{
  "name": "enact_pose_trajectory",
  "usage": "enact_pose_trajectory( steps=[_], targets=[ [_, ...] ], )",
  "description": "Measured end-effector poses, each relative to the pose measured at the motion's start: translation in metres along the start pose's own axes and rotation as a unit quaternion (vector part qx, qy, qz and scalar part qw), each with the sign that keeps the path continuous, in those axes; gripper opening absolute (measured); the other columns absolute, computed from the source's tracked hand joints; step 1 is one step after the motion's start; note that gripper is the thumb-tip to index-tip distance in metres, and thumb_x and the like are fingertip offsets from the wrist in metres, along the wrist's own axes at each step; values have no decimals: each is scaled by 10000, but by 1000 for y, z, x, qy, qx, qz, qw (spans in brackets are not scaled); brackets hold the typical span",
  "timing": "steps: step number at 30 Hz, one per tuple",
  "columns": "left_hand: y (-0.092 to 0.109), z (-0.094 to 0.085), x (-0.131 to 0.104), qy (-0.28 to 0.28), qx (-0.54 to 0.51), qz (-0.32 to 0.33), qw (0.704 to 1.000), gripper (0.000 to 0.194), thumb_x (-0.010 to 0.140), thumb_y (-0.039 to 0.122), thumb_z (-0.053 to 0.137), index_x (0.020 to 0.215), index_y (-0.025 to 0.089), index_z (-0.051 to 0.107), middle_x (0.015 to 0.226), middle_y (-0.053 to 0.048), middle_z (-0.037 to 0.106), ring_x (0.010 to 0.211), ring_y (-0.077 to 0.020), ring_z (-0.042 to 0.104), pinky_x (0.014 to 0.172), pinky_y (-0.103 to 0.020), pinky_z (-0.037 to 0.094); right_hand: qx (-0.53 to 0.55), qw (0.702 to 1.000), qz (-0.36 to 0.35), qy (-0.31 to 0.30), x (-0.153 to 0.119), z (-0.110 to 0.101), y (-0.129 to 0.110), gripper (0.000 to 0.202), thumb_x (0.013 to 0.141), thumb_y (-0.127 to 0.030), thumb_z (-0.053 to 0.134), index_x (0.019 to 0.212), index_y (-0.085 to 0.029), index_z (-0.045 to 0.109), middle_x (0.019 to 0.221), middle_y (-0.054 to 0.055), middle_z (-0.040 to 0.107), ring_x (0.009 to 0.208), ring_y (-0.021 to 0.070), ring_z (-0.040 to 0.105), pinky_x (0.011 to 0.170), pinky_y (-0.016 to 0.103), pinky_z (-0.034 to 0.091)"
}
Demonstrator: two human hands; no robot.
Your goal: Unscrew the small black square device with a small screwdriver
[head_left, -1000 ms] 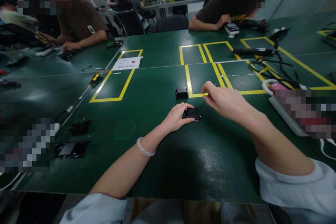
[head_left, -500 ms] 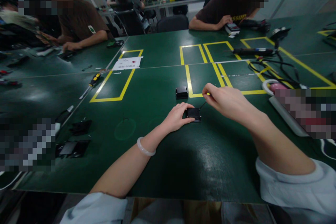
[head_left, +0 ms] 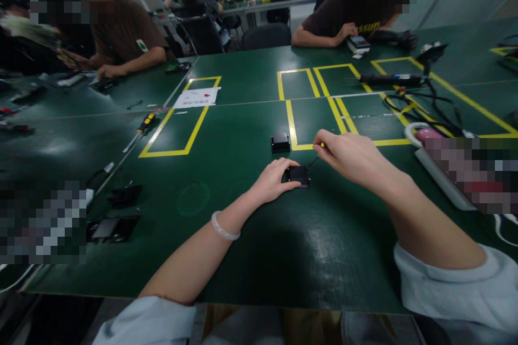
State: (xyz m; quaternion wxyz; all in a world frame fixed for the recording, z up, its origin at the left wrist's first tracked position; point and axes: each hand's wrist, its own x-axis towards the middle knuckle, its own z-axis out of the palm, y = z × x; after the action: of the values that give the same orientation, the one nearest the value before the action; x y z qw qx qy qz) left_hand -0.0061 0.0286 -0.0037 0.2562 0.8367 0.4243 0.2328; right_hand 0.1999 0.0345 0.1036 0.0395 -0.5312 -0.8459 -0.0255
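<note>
My left hand [head_left: 274, 180] is closed round the left side of a small black box [head_left: 298, 174] on the green table. Its thumb lies along the near edge and its fingers along the far edge. Up and to the right, my right hand [head_left: 338, 152] pinches a thin dark tool [head_left: 313, 162], whose lower end meets the box's right corner region. Whether the tip touches is too small to tell. A second black box [head_left: 280, 143] stands on the table just beyond my left hand.
Black parts [head_left: 111, 228] lie at the left, with a yellow-black screwdriver [head_left: 146, 123] farther back. A white paper [head_left: 197, 97] lies across yellow tape. Cables [head_left: 439, 108] and a pink-white object [head_left: 429, 136] are at the right. People sit across the table.
</note>
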Motion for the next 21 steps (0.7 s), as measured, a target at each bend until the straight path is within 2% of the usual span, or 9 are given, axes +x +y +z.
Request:
enact_pose_trajectory(
  steps=[6,12,16,21],
  targets=[
    [1,-1,0,-1,20,9,1000,384,852,404,622,1170,213,523,1112,-64,587,1032,-246,545,914,-377,430,35,999,-11,9,-2,1,-1,246,945,-343,321,1080,-214,482,812,43,683,659,202,606,525,280,243],
    [3,-2,0,-7,35,8,999,382,857,406,614,1171,212,518,1109,-67,586,1029,-249,544,904,-379,435,33,999,-1,6,-1,0,-2,253,951,-388,328,1027,-216,498,793,47,681,688,209,618,528,275,243],
    [4,-2,0,-6,41,10,999,381,859,409,613,1167,206,518,1103,-68,587,1020,-248,544,897,-377,437,14,1000,0,8,-1,0,-2,255,956,-351,302,1035,-212,502,753,47,671,650,205,608,525,276,240],
    [5,-2,1,-8,56,6,998,358,861,401,612,1148,208,521,1096,-67,585,1021,-253,543,891,-381,440,40,999,-12,15,-2,2,-2,228,933,-327,341,1081,-213,472,796,38,676,659,197,603,527,276,248]
  ],
)
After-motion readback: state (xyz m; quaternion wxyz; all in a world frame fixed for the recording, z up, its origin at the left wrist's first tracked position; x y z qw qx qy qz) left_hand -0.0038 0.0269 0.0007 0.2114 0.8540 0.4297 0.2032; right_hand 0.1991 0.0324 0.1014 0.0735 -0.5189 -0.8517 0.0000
